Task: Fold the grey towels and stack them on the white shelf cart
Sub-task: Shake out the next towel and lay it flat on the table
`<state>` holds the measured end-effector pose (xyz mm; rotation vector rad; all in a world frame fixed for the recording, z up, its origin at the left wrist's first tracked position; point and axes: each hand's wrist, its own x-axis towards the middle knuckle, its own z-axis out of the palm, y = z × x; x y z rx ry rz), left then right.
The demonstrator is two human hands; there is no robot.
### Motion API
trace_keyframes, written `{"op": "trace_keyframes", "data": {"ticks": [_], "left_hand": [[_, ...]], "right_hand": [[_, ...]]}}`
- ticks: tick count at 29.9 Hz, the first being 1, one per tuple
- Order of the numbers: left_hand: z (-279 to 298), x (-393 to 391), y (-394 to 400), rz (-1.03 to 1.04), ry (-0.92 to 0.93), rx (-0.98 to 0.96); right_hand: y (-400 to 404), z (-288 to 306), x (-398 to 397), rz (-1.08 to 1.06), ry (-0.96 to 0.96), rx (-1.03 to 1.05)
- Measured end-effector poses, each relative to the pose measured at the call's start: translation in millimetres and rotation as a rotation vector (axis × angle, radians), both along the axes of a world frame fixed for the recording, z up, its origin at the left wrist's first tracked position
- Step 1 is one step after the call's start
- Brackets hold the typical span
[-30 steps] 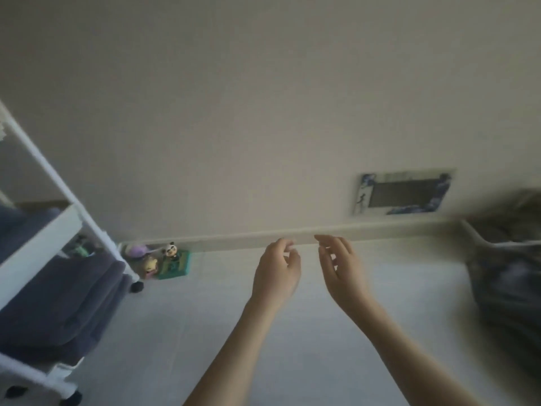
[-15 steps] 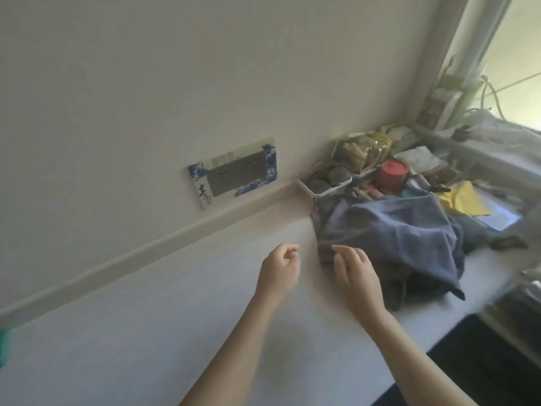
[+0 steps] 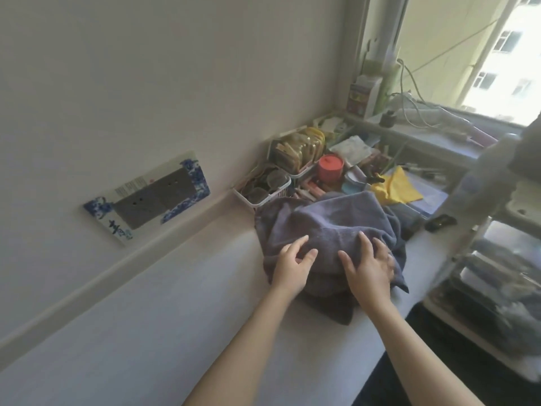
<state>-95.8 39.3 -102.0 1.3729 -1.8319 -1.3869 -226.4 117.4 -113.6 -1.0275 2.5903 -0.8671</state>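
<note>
Against the wall, pale desk top. Left hand, fingers spread, now flat on the crumpled grey terry towels heaped at two o'clock; right hand likewise, gripping nothing. Both hung empty a second ago. Next towel about to be taken; shelf cart unseen.

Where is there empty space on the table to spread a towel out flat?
The big bare patch of white tabletop lies left of the grey towel pile, between the wall ledge and the near edge. Behind the pile it is crowded: white baskets, a red-lidded jar and a yellow cloth.
</note>
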Motion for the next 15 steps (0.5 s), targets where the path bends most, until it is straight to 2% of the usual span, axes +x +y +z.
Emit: {"op": "trace_keyframes", "data": {"ticks": [6,11,15], "left_hand": [[-16,-26,-16,0.043,-0.045,0.062],[-7,-17,-26,0.061,-0.065,-0.044],[28,6,-29,0.136,0.103,-0.167]], "right_hand": [[-12,-16,-14,-0.007,-0.176,-0.168],[-14,-4,-12,-0.030,-0.172,-0.340],[-29,30,8,0.024,-0.101,-0.469]]}}
